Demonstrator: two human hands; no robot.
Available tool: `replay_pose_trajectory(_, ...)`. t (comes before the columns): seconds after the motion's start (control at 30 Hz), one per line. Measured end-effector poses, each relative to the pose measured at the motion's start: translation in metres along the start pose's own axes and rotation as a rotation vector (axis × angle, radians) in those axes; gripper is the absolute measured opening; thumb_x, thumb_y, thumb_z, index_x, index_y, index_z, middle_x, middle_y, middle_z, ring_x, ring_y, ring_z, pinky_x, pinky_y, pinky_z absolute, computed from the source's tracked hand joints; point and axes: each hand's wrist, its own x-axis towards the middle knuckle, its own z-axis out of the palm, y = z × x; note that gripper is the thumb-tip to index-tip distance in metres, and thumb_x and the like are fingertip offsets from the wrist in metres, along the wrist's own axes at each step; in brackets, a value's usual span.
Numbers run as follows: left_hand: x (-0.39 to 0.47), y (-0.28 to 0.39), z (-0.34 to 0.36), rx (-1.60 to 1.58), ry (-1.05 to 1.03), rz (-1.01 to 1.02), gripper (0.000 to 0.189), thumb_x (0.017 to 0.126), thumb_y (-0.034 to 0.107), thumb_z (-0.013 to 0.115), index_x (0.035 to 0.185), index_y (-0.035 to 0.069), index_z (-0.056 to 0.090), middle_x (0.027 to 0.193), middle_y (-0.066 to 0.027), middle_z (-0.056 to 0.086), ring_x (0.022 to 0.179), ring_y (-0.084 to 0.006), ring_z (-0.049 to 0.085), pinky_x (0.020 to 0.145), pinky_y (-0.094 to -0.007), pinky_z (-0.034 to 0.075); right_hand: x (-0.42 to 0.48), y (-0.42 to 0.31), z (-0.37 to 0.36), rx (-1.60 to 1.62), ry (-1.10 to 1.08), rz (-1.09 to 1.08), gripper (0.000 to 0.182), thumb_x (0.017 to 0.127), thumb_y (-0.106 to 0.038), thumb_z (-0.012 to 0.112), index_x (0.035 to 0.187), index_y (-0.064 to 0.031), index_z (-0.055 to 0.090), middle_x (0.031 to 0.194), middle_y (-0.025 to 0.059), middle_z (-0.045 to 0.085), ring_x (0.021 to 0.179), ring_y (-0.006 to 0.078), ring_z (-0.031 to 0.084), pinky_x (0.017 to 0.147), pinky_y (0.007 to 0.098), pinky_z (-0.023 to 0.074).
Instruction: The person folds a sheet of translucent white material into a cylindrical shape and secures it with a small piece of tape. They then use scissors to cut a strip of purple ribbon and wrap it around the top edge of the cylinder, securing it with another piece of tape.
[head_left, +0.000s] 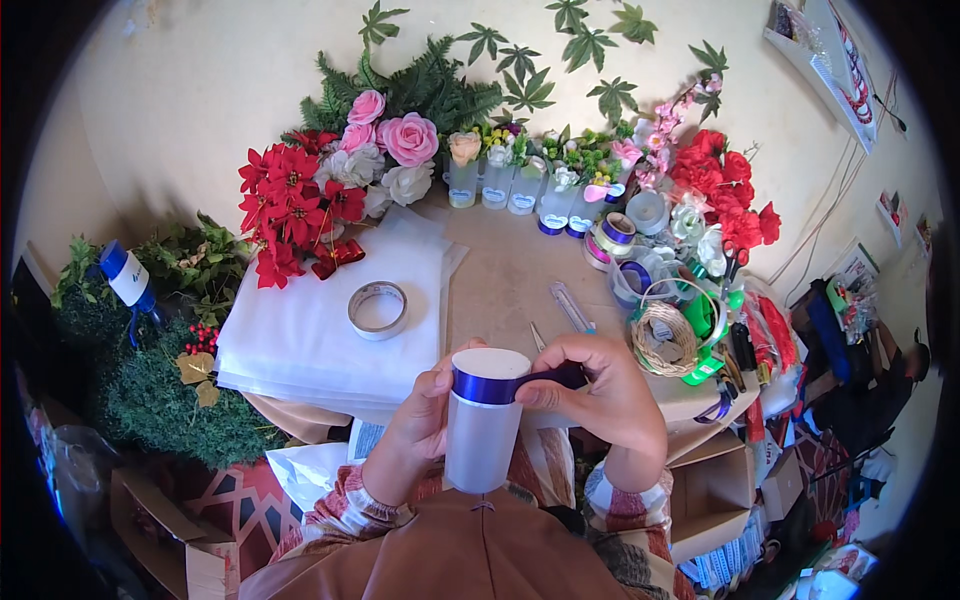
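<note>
A frosted cylindrical container (480, 442) with a white disc-like end on top is held upright over the table's front edge. My left hand (427, 409) grips it from the left side. A dark purple satin ribbon (484, 388) lies around its upper rim. At the right of the rim, my right hand (600, 401) pinches the ribbon between thumb and fingers. Just behind my right hand, the tip of a pointed metal tool (537, 337) and a clear-handled tool (571, 307) lie on the brown table covering (502, 277). My fingers partly hide the ribbon's free part.
Translucent white sheets (300, 330) carry a tape roll (378, 309) at left. Frosted containers with artificial flowers (528, 191) stand at the back. Ribbon rolls (615, 232), a wicker basket (664, 341) and red-handled scissors (736, 262) crowd the right. An open cardboard box (712, 495) sits below.
</note>
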Motion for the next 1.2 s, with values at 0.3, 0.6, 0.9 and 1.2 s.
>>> replay_pose_trajectory(0.3,0.0,0.0,-0.003,-0.022,-0.019,-0.008,0.048,0.071,0.021,0.071,0.107,0.005,0.042,0.101,-0.0112,0.054,0.092,-0.0233,0.059,0.078,-0.035,0.054,0.001,-0.001,0.0,-0.007,-0.006,0.007,0.018,0.072,-0.016,0.074,0.074,-0.0013,0.063,0.063,0.0002,0.057,0.058,0.0036,0.048,0.051,0.0203,0.0364)
replay_pose_trajectory(0.6,0.0,-0.001,-0.005,-0.04,-0.043,-0.017,0.048,0.072,0.02,0.07,0.108,0.005,0.043,0.103,-0.0123,0.055,0.094,-0.0244,0.059,0.079,-0.0374,0.053,0.001,0.0,0.001,0.031,-0.008,-0.014,0.023,0.071,-0.019,0.076,0.073,-0.0015,0.061,0.065,-0.0036,0.055,0.058,0.001,0.044,0.051,0.0174,0.0321)
replay_pose_trajectory(0.9,-0.006,-0.002,-0.016,-0.15,-0.001,-0.048,0.052,0.074,0.022,0.067,0.118,0.005,0.046,0.114,-0.016,0.054,0.101,-0.0287,0.057,0.084,-0.0445,0.05,0.001,-0.002,0.002,0.038,-0.021,-0.003,0.024,0.071,-0.02,0.076,0.074,-0.0022,0.06,0.065,-0.0044,0.055,0.059,0.0007,0.044,0.051,0.017,0.0321)
replay_pose_trajectory(1.2,-0.005,-0.003,-0.014,-0.027,0.037,-0.011,0.052,0.076,0.029,0.065,0.118,0.004,0.047,0.114,-0.0154,0.055,0.1,-0.0255,0.058,0.084,-0.0399,0.05,0.001,0.001,0.003,0.052,-0.039,0.077,0.027,0.07,-0.019,0.077,0.073,-0.0043,0.055,0.064,-0.0067,0.051,0.059,-0.0004,0.041,0.05,0.0162,0.0301)
